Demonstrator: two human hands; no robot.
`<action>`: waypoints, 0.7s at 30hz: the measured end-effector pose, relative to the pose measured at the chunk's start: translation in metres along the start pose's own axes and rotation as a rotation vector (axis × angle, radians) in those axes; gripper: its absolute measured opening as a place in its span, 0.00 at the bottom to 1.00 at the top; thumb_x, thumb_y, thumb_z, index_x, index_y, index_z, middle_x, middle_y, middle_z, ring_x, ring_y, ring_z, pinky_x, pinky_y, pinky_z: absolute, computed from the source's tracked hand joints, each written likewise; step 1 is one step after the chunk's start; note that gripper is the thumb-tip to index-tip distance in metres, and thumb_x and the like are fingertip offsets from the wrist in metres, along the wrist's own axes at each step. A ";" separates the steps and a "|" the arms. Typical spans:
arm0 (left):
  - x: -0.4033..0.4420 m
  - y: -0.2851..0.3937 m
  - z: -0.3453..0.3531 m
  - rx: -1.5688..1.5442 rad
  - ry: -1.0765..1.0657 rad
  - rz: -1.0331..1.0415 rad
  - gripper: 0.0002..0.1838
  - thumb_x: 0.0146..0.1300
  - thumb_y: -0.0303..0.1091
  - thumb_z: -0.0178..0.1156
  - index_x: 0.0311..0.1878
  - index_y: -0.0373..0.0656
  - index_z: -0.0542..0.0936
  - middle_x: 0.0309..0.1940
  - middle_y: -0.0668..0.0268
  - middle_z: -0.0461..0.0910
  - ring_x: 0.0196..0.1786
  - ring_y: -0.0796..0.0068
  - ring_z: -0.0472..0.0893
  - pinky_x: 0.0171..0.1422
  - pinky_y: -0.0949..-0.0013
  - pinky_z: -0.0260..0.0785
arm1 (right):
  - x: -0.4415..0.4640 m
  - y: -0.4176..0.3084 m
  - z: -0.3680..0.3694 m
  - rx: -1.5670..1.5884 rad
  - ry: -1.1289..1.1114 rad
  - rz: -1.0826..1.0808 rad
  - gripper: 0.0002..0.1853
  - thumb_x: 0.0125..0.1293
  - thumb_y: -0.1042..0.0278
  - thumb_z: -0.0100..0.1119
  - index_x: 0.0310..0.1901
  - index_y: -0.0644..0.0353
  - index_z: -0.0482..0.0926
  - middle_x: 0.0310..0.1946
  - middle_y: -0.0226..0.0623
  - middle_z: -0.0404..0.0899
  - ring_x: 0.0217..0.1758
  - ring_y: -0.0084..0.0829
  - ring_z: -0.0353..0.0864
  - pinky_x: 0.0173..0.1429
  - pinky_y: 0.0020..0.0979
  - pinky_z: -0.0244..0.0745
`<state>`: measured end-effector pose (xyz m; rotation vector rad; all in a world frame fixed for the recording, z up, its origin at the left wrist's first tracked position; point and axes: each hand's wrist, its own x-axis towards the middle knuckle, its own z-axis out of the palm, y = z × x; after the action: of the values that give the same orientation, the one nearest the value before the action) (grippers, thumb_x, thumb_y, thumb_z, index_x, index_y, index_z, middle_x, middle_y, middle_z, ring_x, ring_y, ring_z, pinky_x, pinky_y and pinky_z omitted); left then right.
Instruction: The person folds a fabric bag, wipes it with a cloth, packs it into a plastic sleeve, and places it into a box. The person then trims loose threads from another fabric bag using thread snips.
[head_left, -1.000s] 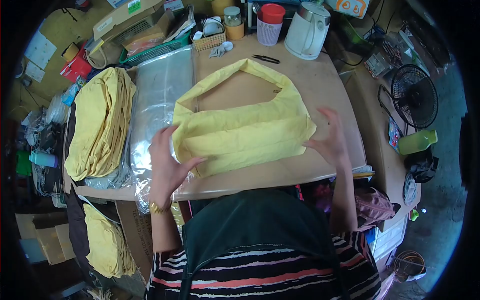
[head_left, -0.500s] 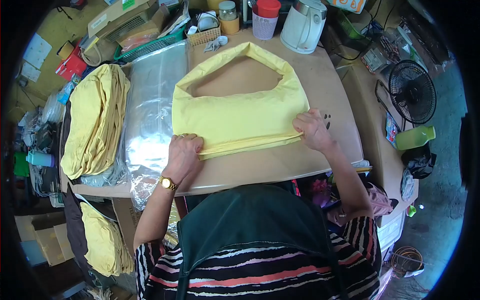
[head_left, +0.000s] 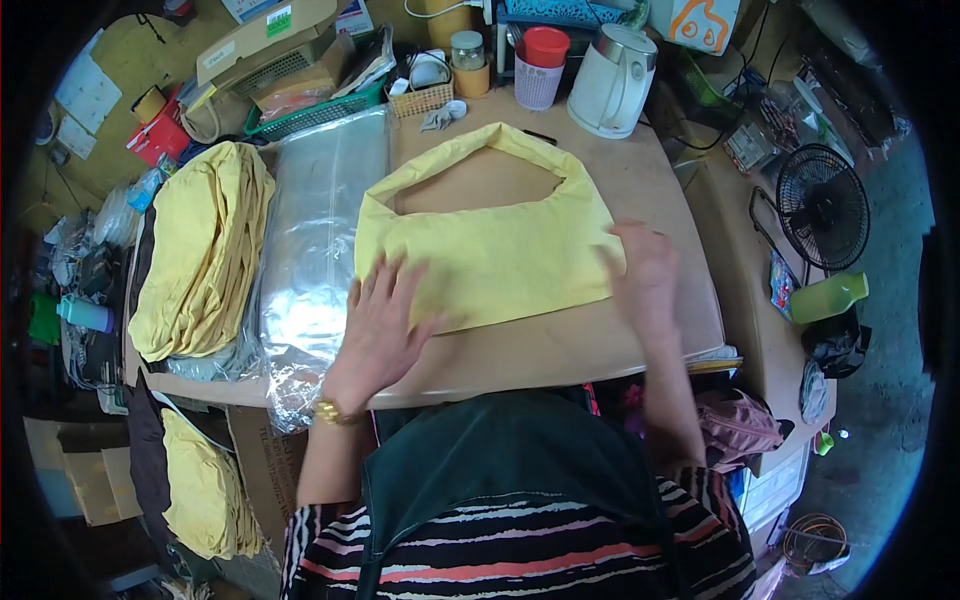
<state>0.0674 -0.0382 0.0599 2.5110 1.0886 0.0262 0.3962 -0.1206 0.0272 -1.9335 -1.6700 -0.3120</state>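
A pale yellow cloth shoulder bag (head_left: 500, 260) lies flat on the table, its loop strap at the far side and its body towards me. My left hand (head_left: 383, 325) is over the bag's near left corner, palm down, fingers spread and slightly blurred, gripping nothing. At the right edge of the bag is my right hand (head_left: 645, 285), smeared by motion. Whether its fingers touch the cloth cannot be made out. Left of the bag lies a stack of clear plastic sleeves (head_left: 325, 210).
A pile of folded yellow cloth (head_left: 200, 250) rests at the table's left. Along the back stand a white kettle (head_left: 610, 85), a cup with a red top (head_left: 540, 75) and a green basket (head_left: 320, 120). A black fan (head_left: 822, 207) and green bottle (head_left: 830, 297) are on the right.
Both hands have let go of the bag's bottom corners. The left hand has opened and spread its fingers; the right has lifted its grip. The near edge's fold now lies flat.
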 end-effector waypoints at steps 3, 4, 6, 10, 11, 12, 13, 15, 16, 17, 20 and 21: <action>0.039 0.019 0.034 0.271 0.511 -0.107 0.37 0.65 0.55 0.55 0.73 0.49 0.60 0.74 0.52 0.54 0.76 0.45 0.51 0.73 0.34 0.41 | 0.007 -0.044 0.036 -0.102 -0.132 -0.032 0.27 0.66 0.45 0.56 0.60 0.53 0.72 0.65 0.40 0.69 0.71 0.43 0.63 0.72 0.55 0.51; 0.052 0.007 0.057 0.273 0.478 -0.181 0.38 0.65 0.59 0.51 0.74 0.50 0.58 0.75 0.53 0.51 0.77 0.44 0.46 0.72 0.30 0.34 | 0.006 -0.042 0.055 -0.155 -0.234 0.000 0.29 0.66 0.44 0.55 0.63 0.50 0.69 0.68 0.40 0.64 0.74 0.44 0.56 0.73 0.60 0.44; 0.068 -0.018 0.090 0.293 0.466 -0.252 0.42 0.66 0.66 0.45 0.76 0.49 0.55 0.77 0.55 0.49 0.78 0.45 0.44 0.70 0.24 0.27 | 0.012 -0.035 0.077 -0.207 -0.325 0.020 0.31 0.66 0.42 0.53 0.67 0.48 0.67 0.72 0.41 0.58 0.78 0.45 0.49 0.75 0.64 0.37; 0.068 -0.030 0.093 0.207 0.457 -0.266 0.43 0.65 0.66 0.46 0.75 0.48 0.56 0.77 0.56 0.50 0.78 0.47 0.45 0.71 0.25 0.27 | 0.006 -0.016 0.090 -0.156 -0.239 -0.022 0.33 0.66 0.41 0.52 0.70 0.44 0.64 0.73 0.39 0.56 0.78 0.47 0.47 0.74 0.66 0.35; 0.070 -0.030 0.093 0.216 0.435 -0.278 0.43 0.65 0.67 0.45 0.75 0.48 0.56 0.77 0.57 0.50 0.78 0.47 0.45 0.71 0.26 0.27 | 0.008 -0.013 0.093 -0.157 -0.209 -0.027 0.33 0.66 0.41 0.52 0.70 0.43 0.64 0.73 0.39 0.57 0.78 0.47 0.47 0.74 0.66 0.35; 0.073 -0.031 0.092 0.227 0.414 -0.289 0.44 0.65 0.67 0.45 0.75 0.47 0.56 0.77 0.57 0.50 0.78 0.48 0.45 0.72 0.26 0.27 | 0.011 -0.011 0.097 -0.157 -0.205 -0.034 0.33 0.66 0.41 0.52 0.70 0.43 0.64 0.73 0.39 0.57 0.78 0.47 0.47 0.74 0.66 0.35; 0.073 -0.032 0.092 0.226 0.413 -0.292 0.44 0.65 0.67 0.45 0.75 0.47 0.56 0.77 0.57 0.50 0.78 0.48 0.45 0.72 0.26 0.27 | 0.010 -0.010 0.099 -0.143 -0.238 -0.010 0.33 0.65 0.41 0.53 0.70 0.44 0.64 0.73 0.39 0.57 0.78 0.48 0.48 0.74 0.66 0.37; 0.071 -0.032 0.091 0.222 0.384 -0.279 0.44 0.64 0.68 0.44 0.75 0.47 0.57 0.77 0.56 0.50 0.78 0.48 0.46 0.72 0.28 0.26 | 0.003 -0.010 0.098 -0.129 -0.274 0.012 0.33 0.65 0.42 0.54 0.70 0.44 0.64 0.73 0.39 0.57 0.78 0.48 0.48 0.73 0.67 0.38; 0.062 -0.029 0.092 0.219 0.379 -0.283 0.44 0.64 0.68 0.44 0.75 0.47 0.57 0.77 0.56 0.50 0.78 0.48 0.46 0.72 0.28 0.26 | -0.004 -0.012 0.093 -0.152 -0.314 0.007 0.34 0.65 0.42 0.54 0.70 0.45 0.64 0.73 0.39 0.56 0.77 0.49 0.49 0.73 0.67 0.40; 0.049 -0.023 0.092 0.206 0.331 -0.280 0.45 0.64 0.69 0.45 0.75 0.46 0.57 0.77 0.56 0.50 0.78 0.48 0.46 0.72 0.28 0.26 | -0.009 -0.014 0.085 -0.176 -0.351 0.000 0.35 0.64 0.41 0.54 0.70 0.46 0.64 0.73 0.40 0.56 0.77 0.50 0.50 0.72 0.66 0.41; 0.022 -0.010 0.093 0.180 0.256 -0.279 0.46 0.63 0.68 0.47 0.75 0.43 0.56 0.76 0.53 0.50 0.78 0.46 0.46 0.72 0.28 0.29 | -0.041 -0.028 0.056 -0.155 -0.417 0.042 0.36 0.64 0.41 0.54 0.70 0.48 0.63 0.74 0.41 0.54 0.76 0.53 0.49 0.72 0.67 0.42; 0.015 -0.006 0.093 0.164 0.224 -0.278 0.47 0.62 0.66 0.50 0.74 0.40 0.55 0.76 0.50 0.50 0.77 0.43 0.46 0.72 0.29 0.32 | -0.043 -0.029 0.053 -0.147 -0.432 0.035 0.36 0.64 0.41 0.54 0.70 0.48 0.63 0.74 0.41 0.54 0.76 0.53 0.49 0.72 0.67 0.42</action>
<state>0.0894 -0.0569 -0.0299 2.5183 1.5821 0.1493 0.3500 -0.1249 -0.0310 -2.2570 -1.9212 0.0015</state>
